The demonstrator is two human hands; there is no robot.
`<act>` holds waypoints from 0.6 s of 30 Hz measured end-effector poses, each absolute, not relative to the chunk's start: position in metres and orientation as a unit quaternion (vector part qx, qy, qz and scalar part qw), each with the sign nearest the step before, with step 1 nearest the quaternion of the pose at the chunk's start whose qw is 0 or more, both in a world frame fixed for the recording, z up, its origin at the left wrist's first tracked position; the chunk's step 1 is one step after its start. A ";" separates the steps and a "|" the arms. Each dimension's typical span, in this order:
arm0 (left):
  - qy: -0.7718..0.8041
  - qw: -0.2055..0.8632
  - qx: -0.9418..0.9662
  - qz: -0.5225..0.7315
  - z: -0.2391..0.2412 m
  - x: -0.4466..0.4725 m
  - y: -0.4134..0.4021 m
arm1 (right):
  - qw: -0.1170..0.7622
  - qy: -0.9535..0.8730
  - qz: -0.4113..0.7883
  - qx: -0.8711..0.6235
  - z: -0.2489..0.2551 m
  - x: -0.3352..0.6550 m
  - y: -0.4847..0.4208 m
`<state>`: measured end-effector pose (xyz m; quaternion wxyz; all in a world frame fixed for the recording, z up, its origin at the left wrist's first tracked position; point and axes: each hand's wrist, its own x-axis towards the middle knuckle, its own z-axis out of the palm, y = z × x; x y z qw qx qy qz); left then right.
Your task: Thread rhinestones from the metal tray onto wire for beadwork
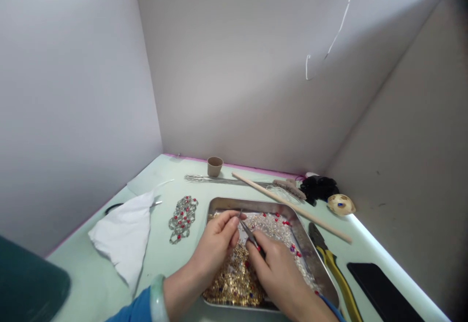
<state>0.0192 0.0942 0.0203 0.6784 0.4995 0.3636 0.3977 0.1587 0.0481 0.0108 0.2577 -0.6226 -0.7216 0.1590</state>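
Over a metal tray (331, 283) of beads, my left hand (221, 234) is closed in a pinch. What sits between its fingertips is too small to make out. My right hand (276, 268) wraps around slim needle-nose pliers (249, 233), whose pointed tip reaches to the left fingertips. Gold beads (237, 278) fill the near left of the tray, and clear beads (272, 227) lie on the far and right side with scattered red and blue ones. Left of the tray lies a piece of wire mesh (183, 218) set with red beads.
A white cloth (126, 236) lies at left, partly over a dark-handled tool. Behind the tray are a small brown cup (215, 166), thin wires (215, 179) and a wooden stick (314, 219). Yellow-handled pliers (338, 275), a black phone-like slab (382, 290) and a shell-like dish (341, 205) sit right.
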 end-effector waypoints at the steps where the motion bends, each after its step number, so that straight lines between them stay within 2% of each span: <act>1: 0.359 0.686 0.491 0.399 0.020 0.019 0.095 | 0.266 -0.714 0.167 -0.625 0.012 0.159 0.048; 7: 0.361 0.695 0.477 0.399 0.019 0.019 0.096 | 0.275 -0.708 0.193 -0.621 0.014 0.159 0.047; 18: 0.405 0.615 0.541 0.407 0.016 0.019 0.097 | 0.278 -0.707 0.197 -0.619 0.011 0.158 0.048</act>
